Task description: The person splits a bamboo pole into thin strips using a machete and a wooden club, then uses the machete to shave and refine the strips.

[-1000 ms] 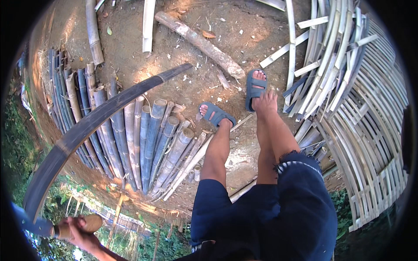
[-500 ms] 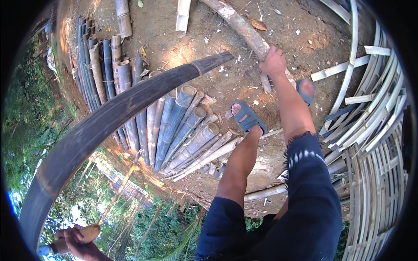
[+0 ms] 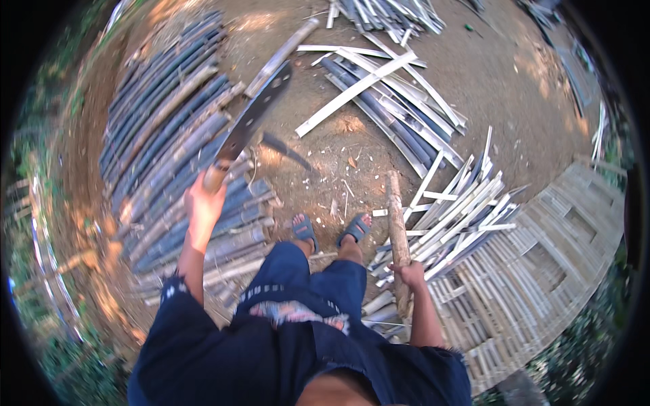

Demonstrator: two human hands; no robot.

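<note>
My left hand is closed around the wooden handle of a machete. The long dark blade, with several small holes or spots along it, points up and to the right over the bamboo poles on the left. On the right, my right hand grips a rough wooden log near its lower part. The log stands out away from me, its far end over the dirt and its near end beside my right hip. Blade and log are well apart.
Split pale bamboo strips lie heaped just right of the log. Beyond my sandalled feet, more strips lie crossed over dark bamboo pieces. A woven bamboo panel spreads at the right. Wood chips dot the dirt.
My view has risen and widened. My left hand brought the machete up from the lower left. My right hand drew the log back to my right side. The long dark bamboo no longer crosses the view.
</note>
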